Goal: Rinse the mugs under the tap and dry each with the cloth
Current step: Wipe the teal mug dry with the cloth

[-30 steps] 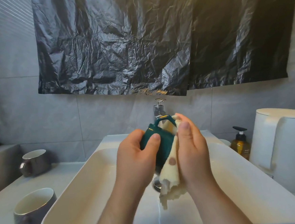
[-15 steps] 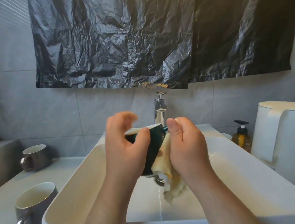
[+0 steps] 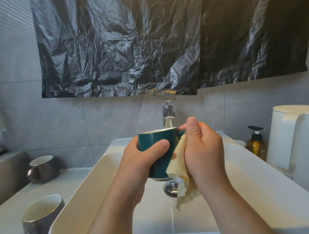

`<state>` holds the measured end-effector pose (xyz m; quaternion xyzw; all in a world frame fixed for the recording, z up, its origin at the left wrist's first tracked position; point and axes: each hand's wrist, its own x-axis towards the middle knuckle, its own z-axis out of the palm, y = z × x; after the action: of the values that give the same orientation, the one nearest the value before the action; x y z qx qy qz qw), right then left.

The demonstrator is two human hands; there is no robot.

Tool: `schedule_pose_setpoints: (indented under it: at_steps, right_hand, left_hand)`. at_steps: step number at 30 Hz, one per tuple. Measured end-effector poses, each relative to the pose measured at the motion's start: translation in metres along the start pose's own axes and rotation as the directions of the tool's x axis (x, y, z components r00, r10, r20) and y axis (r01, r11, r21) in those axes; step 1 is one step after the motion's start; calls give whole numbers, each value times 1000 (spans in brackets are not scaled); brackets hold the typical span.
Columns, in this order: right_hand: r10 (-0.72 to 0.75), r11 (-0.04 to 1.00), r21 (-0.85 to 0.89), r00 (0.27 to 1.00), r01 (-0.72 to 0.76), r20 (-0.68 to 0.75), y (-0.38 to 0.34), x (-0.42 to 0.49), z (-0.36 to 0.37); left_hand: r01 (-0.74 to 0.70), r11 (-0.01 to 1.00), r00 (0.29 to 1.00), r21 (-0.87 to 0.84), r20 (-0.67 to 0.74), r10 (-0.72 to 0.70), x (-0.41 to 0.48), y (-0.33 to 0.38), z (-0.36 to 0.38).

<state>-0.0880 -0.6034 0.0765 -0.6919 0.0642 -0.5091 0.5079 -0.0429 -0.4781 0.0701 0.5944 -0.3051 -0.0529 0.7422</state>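
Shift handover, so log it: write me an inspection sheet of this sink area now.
Surface: white counter with a white basin on it.
Job's things: green mug upright over the basin, cream cloth against its side; near grey mug and far grey mug on the counter, left; tap behind.
Clutter: soap bottle and white kettle, right.
Grips: left hand grips the green mug; right hand holds the cloth against it.
Cables: nothing seen.
Surroundings: grey tiled wall, black plastic sheet hung above.

teal mug (image 3: 152,140) 1 | grey mugs (image 3: 43,170) (image 3: 41,218) 2 | cloth (image 3: 177,161) 1 | tap (image 3: 168,115) 1 | basin (image 3: 257,191) 1 | kettle (image 3: 300,142) 1
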Motion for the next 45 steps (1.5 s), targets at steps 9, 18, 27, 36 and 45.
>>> schedule_pose_setpoints:
  at_steps: [9, 18, 27, 36, 45]
  right_hand:
    - [118, 976, 157, 971, -152, 209, 6, -6, 8]
    - [338, 867, 201, 834, -456, 436, 14, 0, -5]
    - [559, 790, 47, 749, -612, 357, 24, 10, 11]
    - [734, 654, -39, 621, -756, 275, -6, 53, 84]
    - [797, 590, -89, 561, -802, 226, 11, 119, 197]
  left_hand:
    - [15, 1000, 997, -7, -77, -15, 2, 1, -7]
    - [53, 998, 987, 18, -152, -50, 5, -11, -14]
    - [129, 992, 925, 12, -363, -116, 15, -4, -57]
    - [276, 955, 882, 111, -425, -206, 31, 44, -111]
    - [321, 941, 845, 105, -481, -234, 48, 60, -157]
